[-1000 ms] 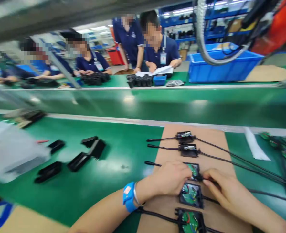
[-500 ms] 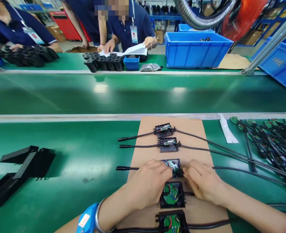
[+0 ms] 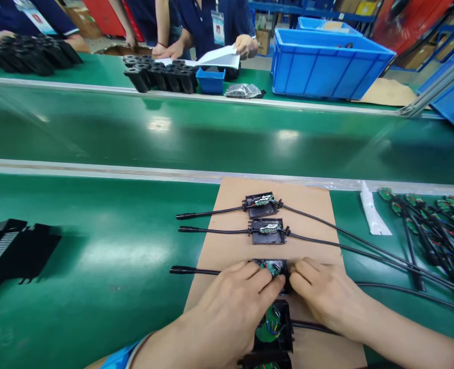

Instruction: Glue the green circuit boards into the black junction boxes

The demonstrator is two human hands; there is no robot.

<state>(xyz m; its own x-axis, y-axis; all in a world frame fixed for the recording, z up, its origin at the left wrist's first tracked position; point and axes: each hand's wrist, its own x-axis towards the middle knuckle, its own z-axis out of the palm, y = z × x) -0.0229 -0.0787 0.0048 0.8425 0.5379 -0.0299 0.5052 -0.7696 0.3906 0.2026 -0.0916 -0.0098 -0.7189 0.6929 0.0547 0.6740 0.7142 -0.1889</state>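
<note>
In the head view, a black plastic case [image 3: 283, 265] with a green circuit board and thin wires inside lies on a cardboard sheet. My left hand [image 3: 238, 297] is closed about its left and near sides, with fingertips at the board and the right end. Against the right end, my right hand [image 3: 322, 292] pinches the black cable [image 3: 388, 287] where it enters; the fingertips hide the exact grip. Nearer me, another open case [image 3: 286, 325] with a round green board sits partly under my left hand. Two cabled cases, an upper one [image 3: 261, 205] and a lower one [image 3: 267, 237], lie farther off.
The cardboard sheet [image 3: 227, 197] lies on a green bench. To the right are a white tube [image 3: 373, 212] and a pile of cabled boards [image 3: 438, 230]. Black plastic parts [image 3: 26, 251] lie left. Across the bench, people stand near a blue crate [image 3: 327, 66].
The camera view has tilted down and shifted. My left fingers have moved right across the case toward its right end. My right hand stays at that end.
</note>
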